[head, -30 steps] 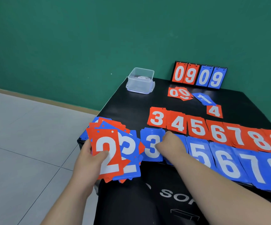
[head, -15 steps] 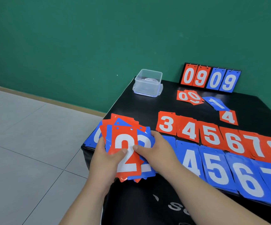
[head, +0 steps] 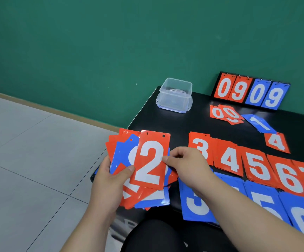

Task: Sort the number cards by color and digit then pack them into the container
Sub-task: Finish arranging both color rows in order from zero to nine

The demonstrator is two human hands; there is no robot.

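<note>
Sorting looks about half done: five red plastic card piles (head: 229, 159), 3 to 7, line the black desk (head: 165, 122) above three visible blue piles (head: 196, 202), and the one clear plastic container (head: 175, 95) at the far corner is not yet packed. The left hand (head: 109, 180) grips a mixed fan of unsorted cards (head: 122, 151). The right hand (head: 187, 166) pinches its top red 2 card (head: 151, 160) by the edge.

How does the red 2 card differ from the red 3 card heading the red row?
The red 2 card tops the stack held by the left hand, the right hand pinching its right edge; the red 3 card lies flat on the table. The red 2 card is almost unobstructed; the right hand covers part of the red 3 card. Both are red with white digits.
</note>
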